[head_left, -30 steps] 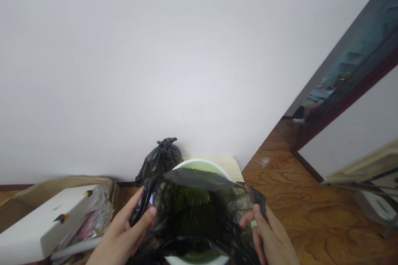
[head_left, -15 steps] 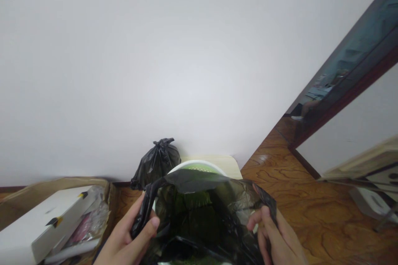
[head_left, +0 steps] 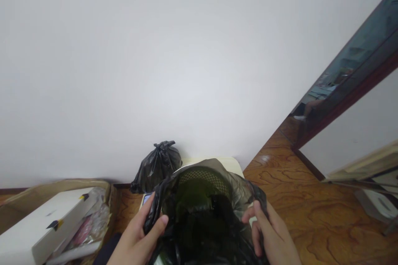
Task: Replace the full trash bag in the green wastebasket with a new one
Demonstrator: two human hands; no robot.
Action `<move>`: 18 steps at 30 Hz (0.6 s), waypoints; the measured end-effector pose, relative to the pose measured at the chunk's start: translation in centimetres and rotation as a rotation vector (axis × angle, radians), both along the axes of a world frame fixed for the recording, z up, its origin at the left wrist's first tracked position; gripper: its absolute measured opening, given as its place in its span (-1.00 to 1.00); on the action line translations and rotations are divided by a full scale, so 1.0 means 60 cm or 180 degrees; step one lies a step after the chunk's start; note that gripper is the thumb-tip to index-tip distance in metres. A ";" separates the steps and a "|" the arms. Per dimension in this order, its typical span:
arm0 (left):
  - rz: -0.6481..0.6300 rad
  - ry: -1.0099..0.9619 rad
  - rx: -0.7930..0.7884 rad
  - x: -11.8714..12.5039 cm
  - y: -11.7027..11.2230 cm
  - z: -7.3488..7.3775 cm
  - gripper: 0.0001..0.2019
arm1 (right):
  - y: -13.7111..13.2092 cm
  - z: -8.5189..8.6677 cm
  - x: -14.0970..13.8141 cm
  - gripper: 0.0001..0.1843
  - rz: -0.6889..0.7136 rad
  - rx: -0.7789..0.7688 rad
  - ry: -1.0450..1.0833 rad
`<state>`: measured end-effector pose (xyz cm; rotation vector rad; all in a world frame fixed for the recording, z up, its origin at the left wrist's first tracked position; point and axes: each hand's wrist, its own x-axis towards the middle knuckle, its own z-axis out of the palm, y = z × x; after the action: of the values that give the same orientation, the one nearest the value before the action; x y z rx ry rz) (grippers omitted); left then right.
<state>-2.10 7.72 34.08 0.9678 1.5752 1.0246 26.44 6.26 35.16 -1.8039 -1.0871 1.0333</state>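
A thin black garbage bag (head_left: pixel 245 192) is spread over a green and white mesh-walled bin, whose lattice shows through the plastic. My left hand (head_left: pixel 139 232) pinches the bag's left edge between thumb and fingers. On the other side, my right hand (head_left: pixel 267 232) grips the bag's right edge, fingers curled. The bag's mouth faces up toward me and its far edge lies over the bin's back rim. Most of the bin is hidden under the plastic.
Behind the bin, a tied full black garbage bag (head_left: pixel 158 165) leans at the white wall (head_left: pixel 186 70). To the left stands a cardboard box (head_left: pixel 110 198) holding a white box (head_left: pixel 46 223) and plastic wrapping. Wooden floor (head_left: pixel 314 207) lies to the right, near a doorway.
Both hands have moved slightly inward with the bag. Its far edge has gone up and over the bin's back rim, covering the white rim that showed before.
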 end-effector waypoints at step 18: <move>-0.0147 0.0387 0.0187 -0.015 0.045 -0.015 -0.41 | 0.085 -0.037 0.001 -0.63 0.0781 0.0336 -0.0463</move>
<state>-3.00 10.43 33.17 1.1199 1.6217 1.0007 26.48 11.34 32.95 -1.7118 -1.4534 0.9762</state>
